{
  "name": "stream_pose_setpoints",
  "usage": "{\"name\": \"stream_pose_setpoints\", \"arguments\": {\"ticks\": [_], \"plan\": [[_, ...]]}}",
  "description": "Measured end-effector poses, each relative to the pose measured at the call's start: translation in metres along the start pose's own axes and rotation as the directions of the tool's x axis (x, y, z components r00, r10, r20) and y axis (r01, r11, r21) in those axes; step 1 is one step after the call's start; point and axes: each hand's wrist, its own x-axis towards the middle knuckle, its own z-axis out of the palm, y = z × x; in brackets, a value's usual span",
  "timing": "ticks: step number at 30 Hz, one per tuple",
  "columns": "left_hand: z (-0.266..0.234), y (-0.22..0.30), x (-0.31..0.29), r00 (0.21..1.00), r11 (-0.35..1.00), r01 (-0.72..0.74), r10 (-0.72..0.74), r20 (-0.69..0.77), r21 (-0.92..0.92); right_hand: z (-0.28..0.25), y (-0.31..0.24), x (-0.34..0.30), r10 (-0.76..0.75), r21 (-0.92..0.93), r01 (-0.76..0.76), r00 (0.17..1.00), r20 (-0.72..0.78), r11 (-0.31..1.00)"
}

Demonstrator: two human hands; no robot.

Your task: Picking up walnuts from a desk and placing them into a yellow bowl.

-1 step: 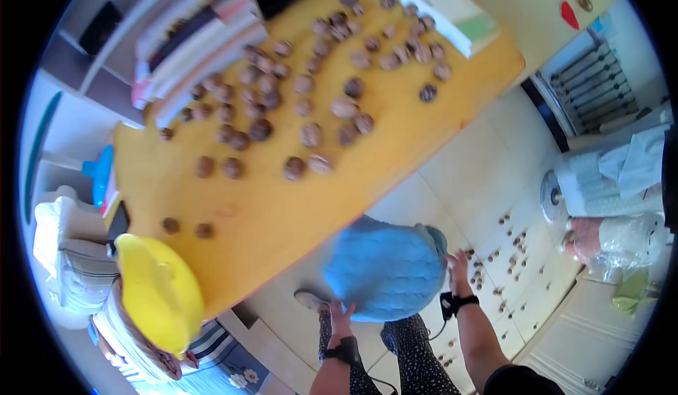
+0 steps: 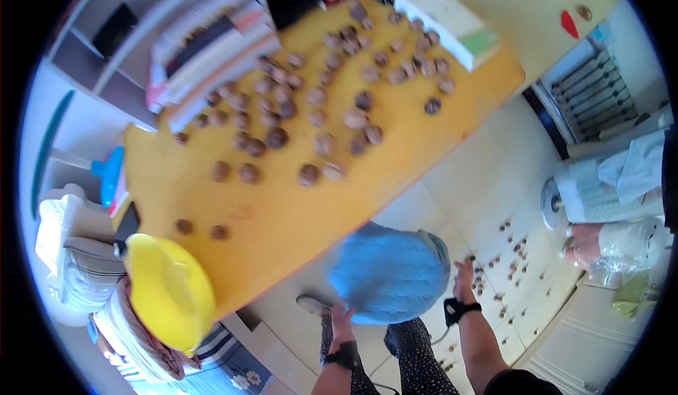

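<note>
Lower left: yellow basin (image 2: 169, 296), overlapping the tabletop (image 2: 282, 215) corner in view; you can't tell what bears it. If it's perched on the edge, a knock could tip it. Upper centre: walnuts (image 2: 276, 138) scattered across the tabletop, round and loose; a bump from below could roll some off the near edge.

Lower centre: your left hand (image 2: 342, 323) comes up from the lower edge, forearm near upright, fingers at the near-left rim of the blue padded seat (image 2: 388, 275). Blurred; can't tell whether they grip or just rest. Seat sits lower centre, just past your knees, soft-looking; a one-sided push would probably skew it.

Right of it: your right hand (image 2: 464, 282), forearm slanting up and left, fingers loosely parted, nothing seen between them, just beside the seat's right side. Lower right: more small walnuts (image 2: 518, 248) on the floor (image 2: 452, 183); stepping there risks a slip or crushed nuts.
</note>
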Motion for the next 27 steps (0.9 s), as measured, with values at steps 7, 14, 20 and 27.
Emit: {"name": "stream_pose_setpoints", "arguments": {"ticks": [7, 14, 20, 27], "plan": [[-0.072, 0.223, -0.106, 0.893, 0.708, 0.447, -0.314, 0.323, -0.546, 0.03, -0.271, -0.236, 0.393, 0.576, -0.776, 0.628, 0.671, 0.257], [-0.142, 0.362, -0.134, 0.929, 0.972, -0.211, 0.231, 0.29, -0.1, 0.113, -0.418, -0.414, 0.243, 0.405, -0.914, 0.401, 0.883, 0.038], [-0.19, 0.497, -0.195, 0.95, 0.806, -0.144, 0.276, 0.149, -0.573, 0.145, -0.577, -0.473, 0.132, 0.339, -0.926, 0.32, 0.938, -0.166], [-0.18, 0.576, -0.235, 0.813, 0.726, -0.274, 0.525, 0.251, -0.631, 0.118, -0.687, -0.471, -0.243, 0.315, -0.906, 0.386, 0.89, -0.285]]}}
